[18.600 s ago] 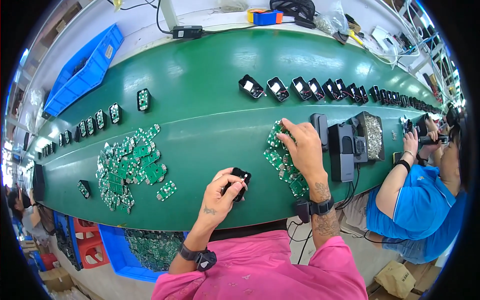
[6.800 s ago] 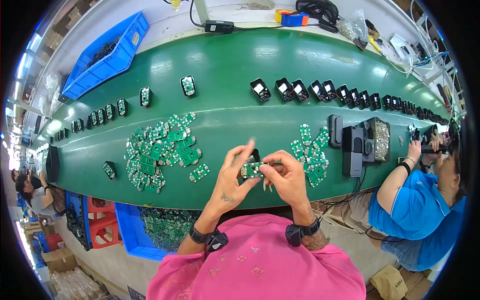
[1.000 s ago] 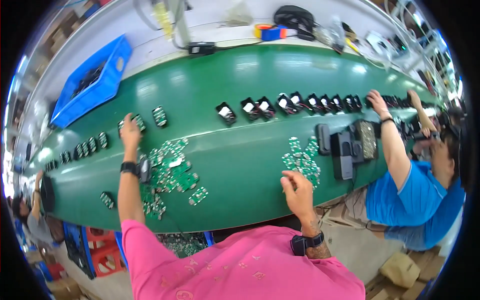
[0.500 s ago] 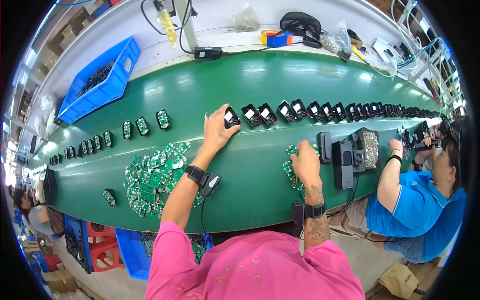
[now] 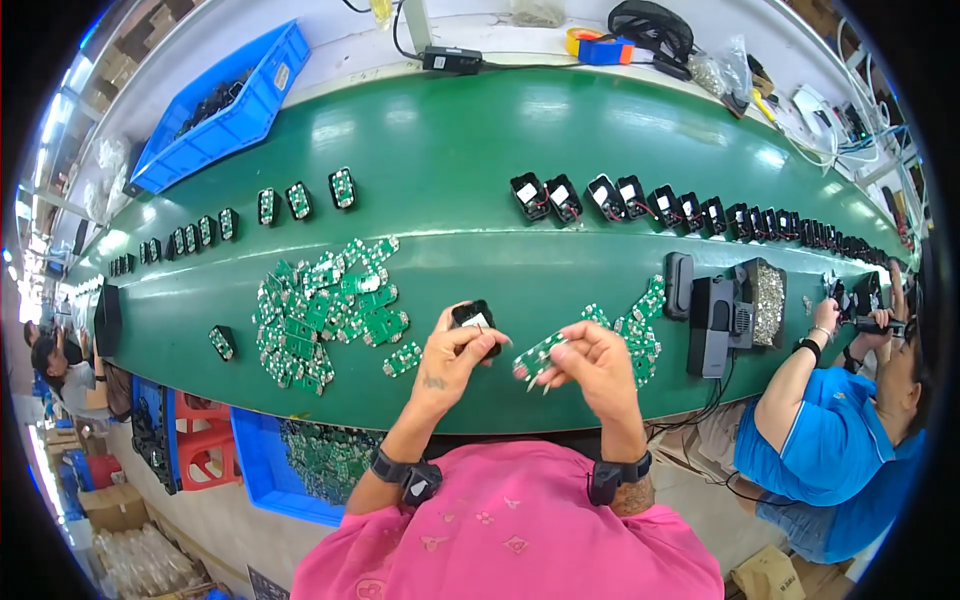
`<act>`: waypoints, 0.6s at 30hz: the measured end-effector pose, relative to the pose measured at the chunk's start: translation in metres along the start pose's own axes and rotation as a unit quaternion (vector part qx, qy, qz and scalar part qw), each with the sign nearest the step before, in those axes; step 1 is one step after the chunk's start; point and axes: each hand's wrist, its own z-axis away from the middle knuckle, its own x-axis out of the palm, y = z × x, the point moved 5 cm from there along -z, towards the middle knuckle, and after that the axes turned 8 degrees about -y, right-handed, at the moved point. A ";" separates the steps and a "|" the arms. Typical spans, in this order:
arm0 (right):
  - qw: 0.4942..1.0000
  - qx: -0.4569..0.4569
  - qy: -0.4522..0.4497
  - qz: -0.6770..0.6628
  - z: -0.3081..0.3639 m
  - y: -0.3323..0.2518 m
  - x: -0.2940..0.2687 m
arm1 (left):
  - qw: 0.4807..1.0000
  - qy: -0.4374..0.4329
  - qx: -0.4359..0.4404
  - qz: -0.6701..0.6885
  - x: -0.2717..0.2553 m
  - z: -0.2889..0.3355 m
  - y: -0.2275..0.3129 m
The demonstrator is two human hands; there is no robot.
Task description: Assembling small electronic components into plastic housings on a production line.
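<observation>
My left hand (image 5: 447, 362) is closed round a black plastic housing (image 5: 474, 315) with a white label inside, held near the table's front edge. Just right of it, my right hand (image 5: 597, 372) pinches a green circuit board (image 5: 537, 357) by its right end. A gap separates the board from the housing. One loose circuit board (image 5: 403, 359) lies left of my left hand. The big heap of green circuit boards (image 5: 318, 315) spreads farther left, and a smaller pile of boards (image 5: 645, 330) sits behind and right of my right hand.
A row of open black housings (image 5: 562, 200) runs along the table to the right. Housings with boards (image 5: 299, 200) line the left side. A blue crate (image 5: 225, 110) stands at the back left. Dark grey devices (image 5: 711, 325) stand at the right, near a co-worker in blue (image 5: 830, 430).
My left hand has taken a housing from the row and drawn it toward me. My right hand has lifted a circuit board from the small pile and moved left.
</observation>
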 end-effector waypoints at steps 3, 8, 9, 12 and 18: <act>0.995 0.018 -0.092 -0.027 0.007 0.003 0.025 | 0.979 0.009 0.096 -0.181 0.010 0.014 0.020; 0.997 0.020 -0.067 -0.027 0.001 -0.002 0.034 | 0.963 -0.026 0.165 -0.212 0.024 0.015 0.029; 0.998 0.023 -0.065 -0.001 0.001 0.000 0.032 | 0.962 -0.025 0.163 -0.217 0.023 0.014 0.030; 0.998 0.025 -0.059 0.027 0.002 0.004 0.028 | 0.959 -0.029 0.173 -0.222 0.020 0.011 0.032; 0.995 0.026 -0.052 -0.077 0.009 -0.002 0.029 | 0.955 -0.032 0.193 -0.224 0.022 0.014 0.038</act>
